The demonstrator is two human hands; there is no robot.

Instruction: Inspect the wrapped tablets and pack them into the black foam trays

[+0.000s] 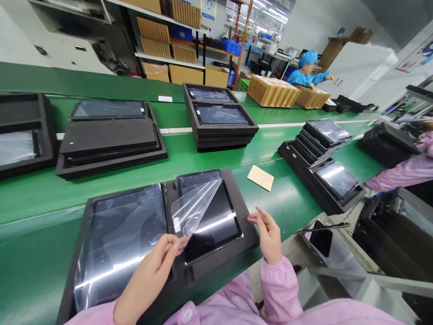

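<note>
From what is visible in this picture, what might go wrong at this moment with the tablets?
The clear film in the left hand is only partly lifted, so it might slip and fall back over the screen.

The uncovered part of the tablet screen is close to the fingers, so it could perhaps get smudged.

The stack of tablets farther right looks uneven, and might slide if bumped.

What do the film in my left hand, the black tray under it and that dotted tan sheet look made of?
The film: thin, glossy clear plastic; it peels back in creases and shows the screen through. The black tray: probably matte foam, judging by its thick, dull walls. The dotted tan sheet: perhaps paper or card, flat and pale; its look leaves that open.
</note>
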